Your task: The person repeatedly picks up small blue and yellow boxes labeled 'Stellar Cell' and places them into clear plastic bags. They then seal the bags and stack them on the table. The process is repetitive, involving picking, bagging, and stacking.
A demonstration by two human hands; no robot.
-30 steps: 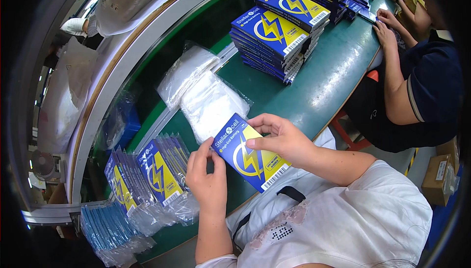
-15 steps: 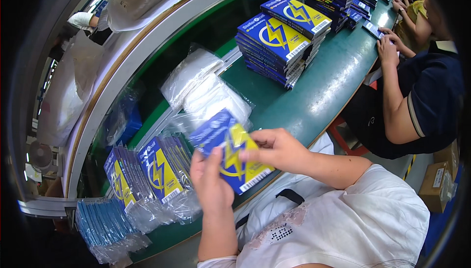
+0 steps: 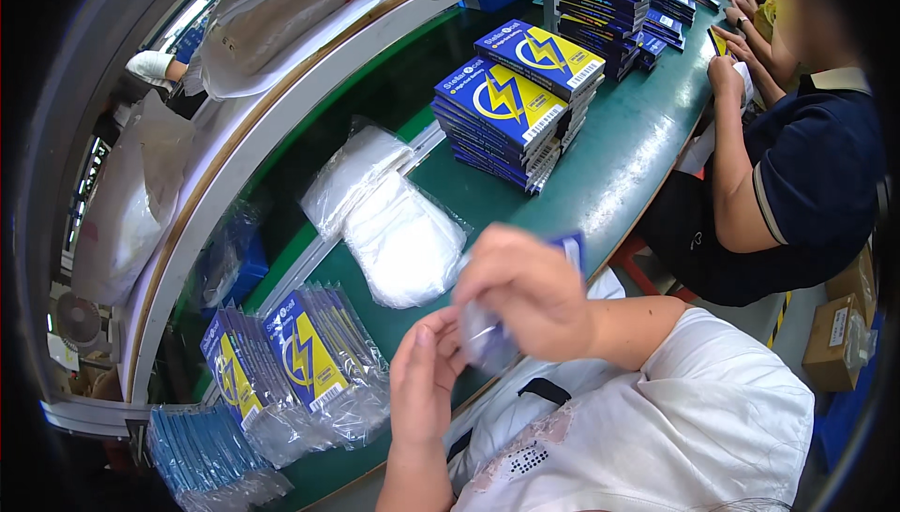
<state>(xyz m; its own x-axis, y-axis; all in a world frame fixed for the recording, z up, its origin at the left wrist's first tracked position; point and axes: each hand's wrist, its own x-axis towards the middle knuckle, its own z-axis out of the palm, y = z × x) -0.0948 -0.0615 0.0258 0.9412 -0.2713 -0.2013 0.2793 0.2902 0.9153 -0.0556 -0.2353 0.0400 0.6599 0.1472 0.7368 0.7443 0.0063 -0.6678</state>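
In front of my chest, a blue box in a clear plastic bag (image 3: 489,336) is turned nearly edge-on and smeared by motion. My right hand (image 3: 530,292) is closed around it and hides most of it; a blue corner shows beyond the knuckles. My left hand (image 3: 424,385) is cupped just beside the bag, its thumb and fingers apart; whether the fingertips touch the plastic is unclear. Past my hands lies a pile of white plastic bags (image 3: 398,245) on the green table (image 3: 628,170).
Stacked blue-and-yellow boxes (image 3: 502,104) stand farther along the table. Rows of bagged boxes (image 3: 309,348) and light-blue bagged packs (image 3: 206,446) sit at the left. A metal-edged shelf (image 3: 187,203) runs along the far side. A co-worker (image 3: 806,165) sits at the right.
The box has swung from face-up to nearly edge-on and moved right in my right hand. My left hand has come off its face. The co-worker's hands now hold a small yellow-and-dark item.
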